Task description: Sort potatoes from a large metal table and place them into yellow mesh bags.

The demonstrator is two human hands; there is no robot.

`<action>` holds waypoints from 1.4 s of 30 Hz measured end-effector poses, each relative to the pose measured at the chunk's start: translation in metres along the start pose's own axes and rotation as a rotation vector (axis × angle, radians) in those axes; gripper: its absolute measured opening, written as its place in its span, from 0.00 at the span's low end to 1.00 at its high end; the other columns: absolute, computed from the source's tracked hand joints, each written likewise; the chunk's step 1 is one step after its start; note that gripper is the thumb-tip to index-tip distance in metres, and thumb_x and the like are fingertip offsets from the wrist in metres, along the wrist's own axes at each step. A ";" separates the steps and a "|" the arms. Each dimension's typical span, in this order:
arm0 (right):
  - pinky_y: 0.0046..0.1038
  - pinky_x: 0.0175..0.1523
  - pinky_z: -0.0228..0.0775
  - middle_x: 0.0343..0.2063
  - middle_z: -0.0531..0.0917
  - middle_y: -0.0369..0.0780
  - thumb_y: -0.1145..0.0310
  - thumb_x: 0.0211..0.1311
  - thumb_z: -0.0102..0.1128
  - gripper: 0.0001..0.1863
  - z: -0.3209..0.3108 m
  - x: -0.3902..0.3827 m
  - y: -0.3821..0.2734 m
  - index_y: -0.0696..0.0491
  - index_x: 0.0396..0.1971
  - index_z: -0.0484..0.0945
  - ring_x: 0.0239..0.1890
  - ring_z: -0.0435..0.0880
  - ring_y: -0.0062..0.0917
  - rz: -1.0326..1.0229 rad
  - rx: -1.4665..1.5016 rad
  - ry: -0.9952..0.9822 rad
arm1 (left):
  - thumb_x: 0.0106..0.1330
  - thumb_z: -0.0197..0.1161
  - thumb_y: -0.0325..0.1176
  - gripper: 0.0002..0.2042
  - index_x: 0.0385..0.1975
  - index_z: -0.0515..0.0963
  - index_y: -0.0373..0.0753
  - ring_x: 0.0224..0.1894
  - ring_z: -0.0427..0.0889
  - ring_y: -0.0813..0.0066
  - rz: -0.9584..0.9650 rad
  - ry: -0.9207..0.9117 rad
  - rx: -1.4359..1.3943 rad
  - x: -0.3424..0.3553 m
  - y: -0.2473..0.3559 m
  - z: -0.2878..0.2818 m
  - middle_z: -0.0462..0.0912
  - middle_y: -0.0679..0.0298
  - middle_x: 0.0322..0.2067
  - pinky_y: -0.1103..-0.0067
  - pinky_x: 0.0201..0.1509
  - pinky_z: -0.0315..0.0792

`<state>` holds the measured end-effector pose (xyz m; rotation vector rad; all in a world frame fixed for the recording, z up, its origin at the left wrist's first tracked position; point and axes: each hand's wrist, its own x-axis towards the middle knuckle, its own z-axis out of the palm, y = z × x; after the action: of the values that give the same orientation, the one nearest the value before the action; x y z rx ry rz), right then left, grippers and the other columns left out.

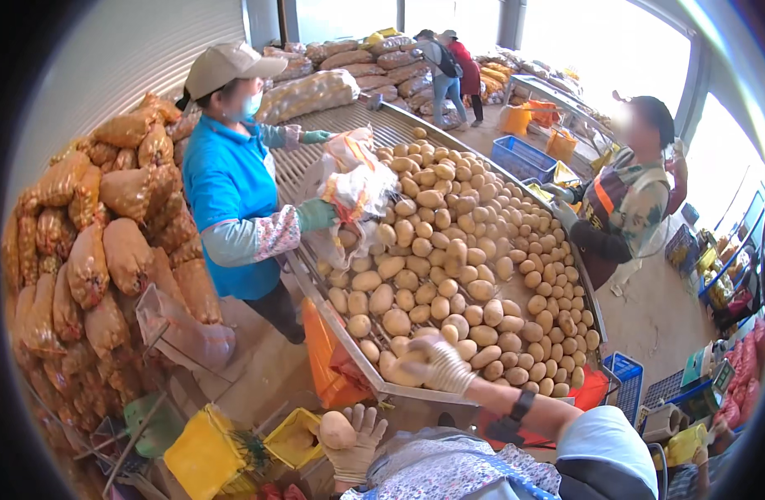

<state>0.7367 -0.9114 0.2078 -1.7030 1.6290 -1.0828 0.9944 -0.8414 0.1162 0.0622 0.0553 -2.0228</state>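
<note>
Loose potatoes (482, 312) cover a metal-framed sorting table (349, 354) in front of me. My right hand (442, 364), in a pale knit glove, reaches over the near edge among the closest potatoes. Its fingers are blurred against them, so I cannot make out a grip. Low in front of my body, my left hand (357, 446) wears a similar glove and is turned palm up. One potato (337, 430) rests in it, held on the thumb side, with the other fingers stretched upward.
Across the table, a person in blue (232, 183) handles a white mesh sack (349, 179); another person (632, 200) stands at the right side. Filled sacks (91, 250) pile up at left. Yellow crates (206, 454) and an orange bag (328, 358) sit below the near edge.
</note>
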 end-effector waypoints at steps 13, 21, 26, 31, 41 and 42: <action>0.31 0.55 0.72 0.47 0.78 0.44 0.64 0.55 0.68 0.20 0.075 -0.055 -0.008 0.54 0.47 0.79 0.49 0.78 0.32 0.264 0.210 -0.793 | 0.54 0.69 0.50 0.30 0.54 0.69 0.46 0.59 0.70 0.59 0.551 0.484 0.352 -0.088 0.049 -0.055 0.71 0.62 0.57 0.59 0.61 0.67; 0.26 0.48 0.73 0.37 0.82 0.40 0.64 0.57 0.68 0.16 0.049 -0.042 -0.001 0.50 0.45 0.80 0.42 0.81 0.30 0.321 0.152 -0.526 | 0.58 0.57 0.62 0.34 0.57 0.70 0.42 0.60 0.71 0.48 0.406 0.878 -0.171 -0.065 0.139 -0.109 0.71 0.53 0.59 0.48 0.60 0.68; 0.36 0.45 0.74 0.33 0.81 0.43 0.64 0.56 0.65 0.10 0.022 0.005 0.040 0.49 0.37 0.80 0.38 0.81 0.38 -0.091 -0.195 -0.314 | 0.66 0.57 0.47 0.19 0.48 0.77 0.40 0.48 0.80 0.56 0.472 1.051 -0.019 -0.048 0.128 -0.131 0.80 0.54 0.48 0.59 0.49 0.79; 0.44 0.51 0.73 0.48 0.77 0.49 0.64 0.53 0.63 0.23 0.031 0.077 0.084 0.49 0.51 0.73 0.50 0.77 0.46 -0.198 -0.459 -0.206 | 0.65 0.58 0.42 0.11 0.36 0.78 0.41 0.36 0.80 0.61 0.318 1.036 0.037 -0.019 0.061 -0.093 0.80 0.62 0.31 0.63 0.46 0.78; 0.48 0.47 0.71 0.49 0.70 0.51 0.68 0.48 0.63 0.28 0.060 0.134 0.095 0.50 0.53 0.70 0.51 0.73 0.47 -0.245 -0.612 -0.420 | 0.69 0.57 0.41 0.13 0.39 0.80 0.38 0.51 0.78 0.59 0.102 0.569 -0.016 0.030 -0.033 -0.048 0.84 0.58 0.43 0.63 0.54 0.76; 0.48 0.46 0.71 0.49 0.70 0.50 0.67 0.48 0.64 0.27 0.055 0.138 0.095 0.50 0.52 0.70 0.50 0.73 0.46 -0.251 -0.594 -0.439 | 0.68 0.57 0.39 0.11 0.35 0.80 0.38 0.50 0.80 0.60 0.115 0.698 0.032 0.034 -0.035 -0.041 0.86 0.60 0.40 0.64 0.52 0.77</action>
<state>0.7230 -1.0663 0.1247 -2.3675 1.5550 -0.2709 0.9489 -0.8534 0.0735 0.7705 0.4476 -1.8009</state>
